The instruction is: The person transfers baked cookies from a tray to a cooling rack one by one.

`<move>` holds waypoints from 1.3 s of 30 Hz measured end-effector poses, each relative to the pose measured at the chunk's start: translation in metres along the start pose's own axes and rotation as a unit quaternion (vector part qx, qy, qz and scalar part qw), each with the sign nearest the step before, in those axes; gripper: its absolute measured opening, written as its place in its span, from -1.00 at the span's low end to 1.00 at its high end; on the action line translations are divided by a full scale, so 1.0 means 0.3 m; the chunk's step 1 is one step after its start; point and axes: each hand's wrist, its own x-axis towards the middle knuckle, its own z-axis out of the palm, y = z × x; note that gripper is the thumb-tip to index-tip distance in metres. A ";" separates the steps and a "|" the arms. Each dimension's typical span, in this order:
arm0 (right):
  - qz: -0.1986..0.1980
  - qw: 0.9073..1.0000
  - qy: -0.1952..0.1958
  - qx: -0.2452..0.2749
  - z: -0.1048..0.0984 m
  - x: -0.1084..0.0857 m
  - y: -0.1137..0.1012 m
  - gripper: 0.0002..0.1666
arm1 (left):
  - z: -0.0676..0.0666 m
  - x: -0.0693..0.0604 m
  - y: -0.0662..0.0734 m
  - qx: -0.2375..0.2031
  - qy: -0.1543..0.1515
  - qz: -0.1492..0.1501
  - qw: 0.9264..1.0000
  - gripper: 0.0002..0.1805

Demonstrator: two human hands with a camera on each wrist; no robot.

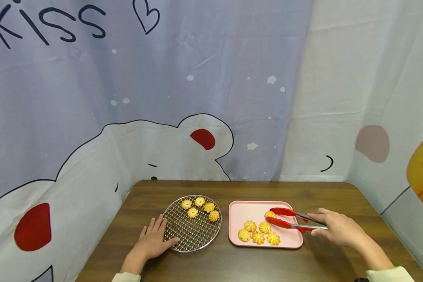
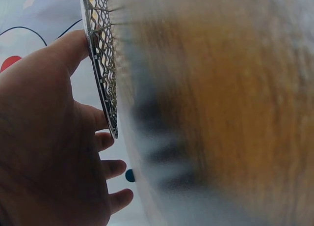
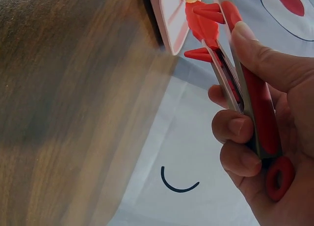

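Observation:
My right hand (image 1: 342,228) grips a pair of red-tipped metal tongs (image 3: 262,105) by the handles. In the head view the tongs' red heads reach over the pink tray (image 1: 237,211), one on either side of a piped cookie (image 1: 269,214); whether they touch it I cannot tell. Several more yellow cookies (image 1: 258,237) lie towards the tray's front. At the left, my left hand (image 1: 151,241) rests with spread fingers against the edge of a round wire rack (image 1: 188,237), its thumb over the rim. Several cookies (image 1: 192,212) sit on the rack's back and right part.
Rack and tray stand side by side on a brown wooden table (image 1: 218,262), a narrow gap between them. A printed cloth (image 1: 250,98) with cartoon bears hangs behind the table and along its sides.

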 end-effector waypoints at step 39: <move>-0.015 1.000 0.020 0.002 -0.029 0.023 -0.072 -0.36 | -0.005 -0.010 0.009 0.005 0.007 0.003 1.000 0.10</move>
